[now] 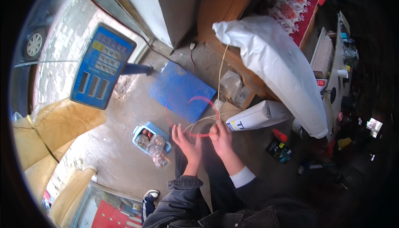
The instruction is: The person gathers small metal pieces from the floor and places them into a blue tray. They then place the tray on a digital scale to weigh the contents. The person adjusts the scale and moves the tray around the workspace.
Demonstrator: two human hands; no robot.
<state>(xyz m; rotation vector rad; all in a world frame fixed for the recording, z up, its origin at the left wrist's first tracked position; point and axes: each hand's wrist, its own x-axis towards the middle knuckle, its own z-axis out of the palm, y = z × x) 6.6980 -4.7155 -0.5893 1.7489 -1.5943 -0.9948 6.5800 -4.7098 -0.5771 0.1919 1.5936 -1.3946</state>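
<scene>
Loops of a thin red cable (201,99) and a cream cord (220,72) hang in front of me, between my two hands. My right hand (221,138) is closed, its fingers pinching the loops on their right side. On the left side, the bent fingers of my left hand (189,148) grip the red cable near its lower bend. From my right hand the cream cord runs up toward the white sack. Beneath the loops lies the blue platform (176,88) of a floor scale. Exactly how the strands cross is blurred.
The scale's blue keypad display (100,68) stands at left. A light-blue basket (143,133) with plastic bottles sits on the floor. A large white sack (278,68) leans on wooden furniture at right, above a white box (262,115). Tan rolled sheets (62,124) stand at far left.
</scene>
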